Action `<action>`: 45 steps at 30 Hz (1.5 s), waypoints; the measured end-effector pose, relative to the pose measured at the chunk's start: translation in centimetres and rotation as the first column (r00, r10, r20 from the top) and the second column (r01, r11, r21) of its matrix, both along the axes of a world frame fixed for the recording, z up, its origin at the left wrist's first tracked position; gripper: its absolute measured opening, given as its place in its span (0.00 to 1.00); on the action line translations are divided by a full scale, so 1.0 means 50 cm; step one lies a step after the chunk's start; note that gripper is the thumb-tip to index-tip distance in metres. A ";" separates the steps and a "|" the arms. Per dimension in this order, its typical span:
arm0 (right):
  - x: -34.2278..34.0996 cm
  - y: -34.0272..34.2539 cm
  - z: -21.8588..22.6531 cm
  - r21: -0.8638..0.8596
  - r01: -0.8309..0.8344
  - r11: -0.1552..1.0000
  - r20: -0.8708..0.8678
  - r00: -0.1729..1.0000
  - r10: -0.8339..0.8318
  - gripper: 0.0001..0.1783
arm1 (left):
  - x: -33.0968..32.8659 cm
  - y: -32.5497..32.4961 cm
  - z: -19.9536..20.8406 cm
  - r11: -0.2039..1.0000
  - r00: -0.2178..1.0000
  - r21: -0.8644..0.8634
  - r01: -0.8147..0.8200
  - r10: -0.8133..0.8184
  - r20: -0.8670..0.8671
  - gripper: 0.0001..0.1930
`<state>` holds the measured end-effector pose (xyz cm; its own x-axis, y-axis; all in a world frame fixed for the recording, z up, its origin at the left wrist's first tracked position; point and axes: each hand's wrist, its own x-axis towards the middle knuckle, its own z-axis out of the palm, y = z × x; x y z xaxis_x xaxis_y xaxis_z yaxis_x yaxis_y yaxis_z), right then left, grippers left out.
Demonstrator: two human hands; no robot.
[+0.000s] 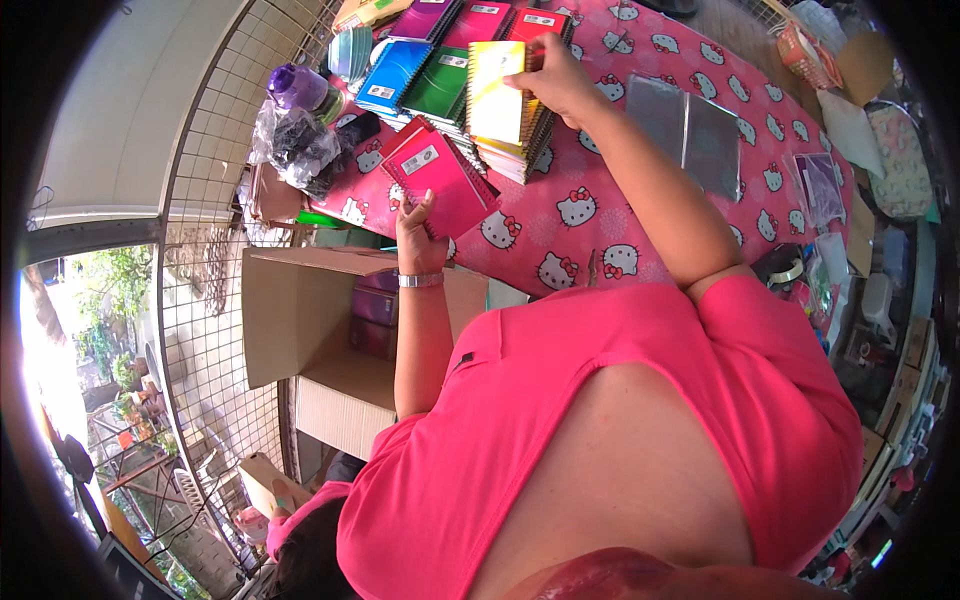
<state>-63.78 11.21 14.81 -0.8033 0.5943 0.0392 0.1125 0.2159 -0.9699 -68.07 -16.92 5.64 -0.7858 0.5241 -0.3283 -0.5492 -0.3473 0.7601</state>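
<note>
Low on the table's near left side, my left hand [416,240] is closed on the lower edge of a pink spiral notebook [445,190]; another reddish cover shows behind it. My right hand [556,88] pinches the right edge of a yellow spiral notebook [494,95], which lies over a stack of similar notebooks. Just left of that stack are a green notebook [438,88] and a blue notebook [394,76], both on piles. Behind them lie a purple notebook [420,20], a second pink notebook [478,22] and a red notebook [532,24].
A pink patterned tablecloth [530,240] covers the table. Clear plastic sleeves [685,135] lie to the right. A purple-capped jar [300,90] and crumpled plastic [290,145] stand left. Below the edge is an open cardboard box [295,320]. Another person's pink sleeve [285,525] shows lower left.
</note>
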 end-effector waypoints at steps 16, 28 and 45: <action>-0.202 0.010 -0.056 0.445 -0.020 0.895 0.328 0.934 -0.143 0.29 | -0.036 -0.014 0.023 0.990 0.991 0.107 -0.089 0.077 0.114 0.16; -0.327 -0.085 -0.020 0.869 -0.396 0.298 0.301 0.899 0.319 0.24 | -0.034 -0.023 0.047 0.980 0.993 0.195 -0.031 0.008 0.117 0.18; 0.430 -0.010 -0.086 -0.306 -0.279 0.910 0.072 0.947 0.314 0.55 | 0.253 0.234 0.101 0.866 0.869 -0.109 0.488 -0.494 -0.033 0.23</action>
<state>-42.29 10.73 10.52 -0.9325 0.2990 -0.2025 0.2028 -0.0302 -0.9787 -55.42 -5.20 10.67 -0.4537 0.8162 -0.3577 -0.5844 0.0305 0.8109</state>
